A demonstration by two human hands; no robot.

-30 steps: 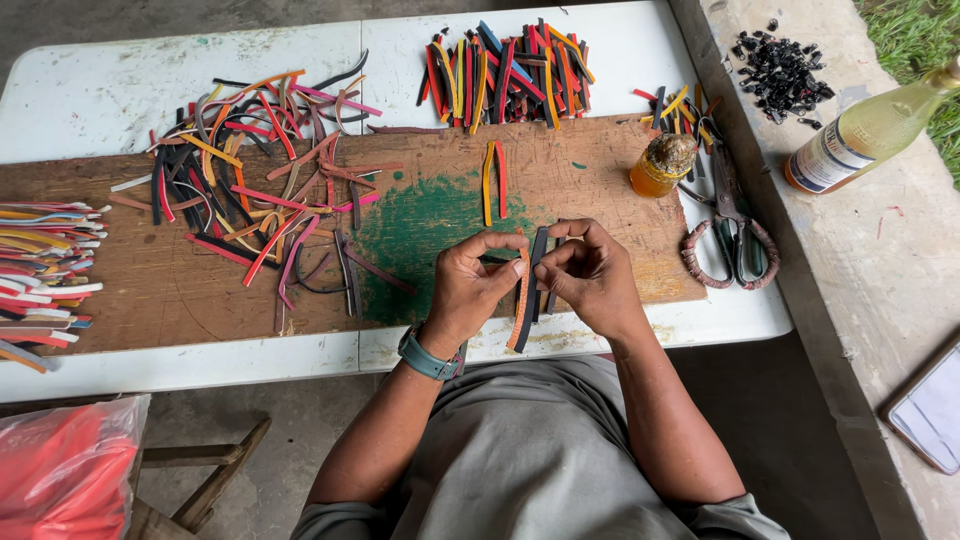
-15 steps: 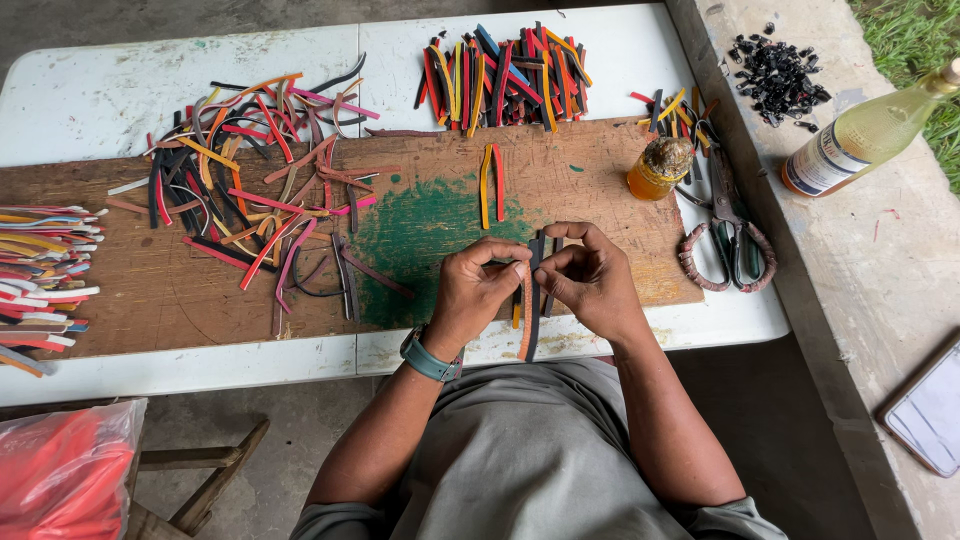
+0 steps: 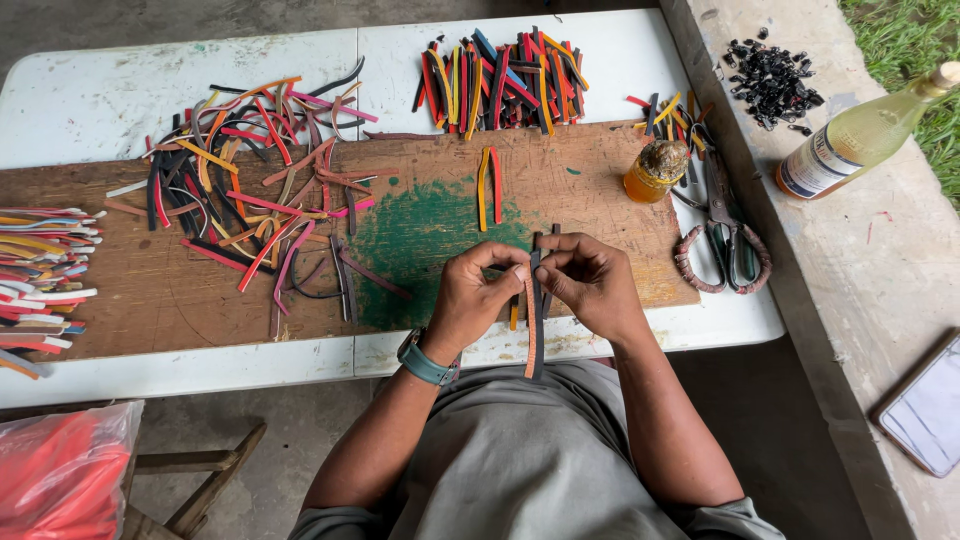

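Observation:
My left hand (image 3: 478, 298) and my right hand (image 3: 590, 283) meet over the near edge of a brown wooden board (image 3: 180, 290). Together they pinch a bundle of narrow strips (image 3: 535, 330), dark and orange, held upright with the lower ends hanging toward my lap. Two loose strips (image 3: 487, 187), orange and red, lie on the board's green-stained patch just beyond my hands. A teal watch sits on my left wrist.
A tangled heap of coloured strips (image 3: 240, 190) lies at the board's left, a sorted pile (image 3: 500, 80) at the back, a flat stack (image 3: 40, 270) at far left. A small amber jar (image 3: 657, 170), scissors (image 3: 725, 235), a bottle (image 3: 860, 135), black scraps (image 3: 770, 75), a tablet (image 3: 925, 410) at right.
The strip bundle has turned from slanted to upright and risen slightly, and my hands have closed in together around its top end.

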